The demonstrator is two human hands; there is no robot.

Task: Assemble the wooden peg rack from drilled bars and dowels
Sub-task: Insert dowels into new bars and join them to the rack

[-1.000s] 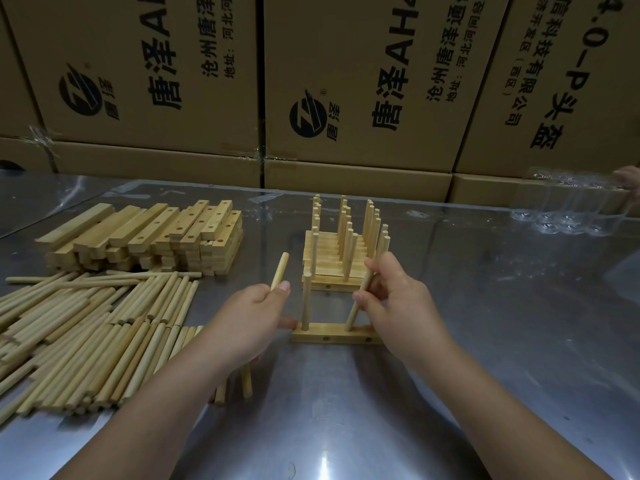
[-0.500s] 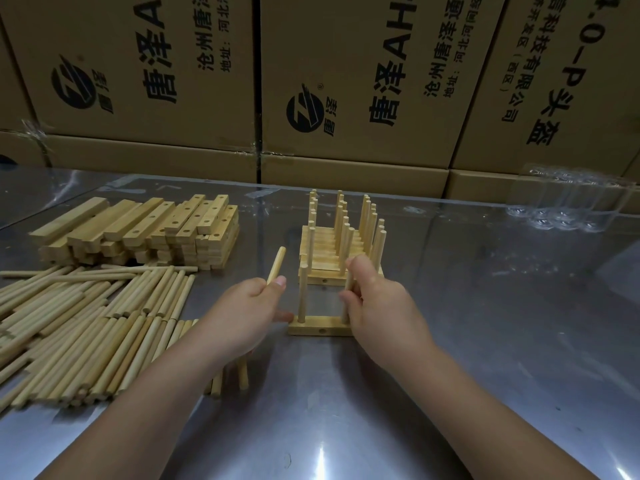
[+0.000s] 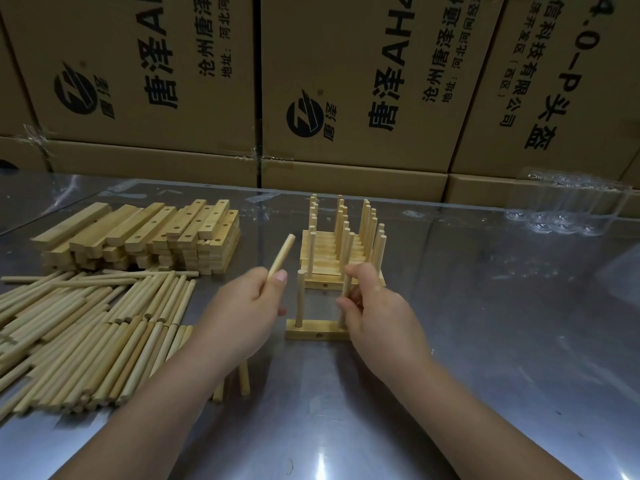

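1. Short pale wooden bar with drilled holes [image 3: 311, 332] lies flat on the shiny metal table [image 3: 485, 341], centre of view, between the two hands. One side hole faces the camera.
2. Two pale round wooden dowels stand in the bar: the left dowel [image 3: 300, 299] is upright and free, with no hand on it; the right dowel [image 3: 347, 287] leans slightly and sits at the bar's right end.
3. Right hand [image 3: 381, 320]: fingers curled round the right dowel, grasping its mid-length. The hand covers the bar's right end, so the dowel's seat in the hole is hidden.
4. Left hand [image 3: 242, 313]: pinches the lower end of a loose spare dowel [image 3: 281, 252] between thumb and finger. The spare dowel tilts up and to the right, with its top end free in the air. The hand sits just left of the bar; cannot tell if it touches it.
5. Finished peg racks [image 3: 341, 251], bars with rows of upright dowels, are packed together just behind the bar, apart from it.
6. Stack of spare drilled bars [image 3: 145, 237] sits at the far left of the table.
7. Pile of loose dowels [image 3: 86, 327] lies flat in front of that stack, left of the left forearm; a couple poke out under the forearm.
8. Clear plastic tray [image 3: 568, 206] is at far right, well apart from the work.
9. Brown printed cardboard boxes [image 3: 363, 81] are stacked along the table's back edge.
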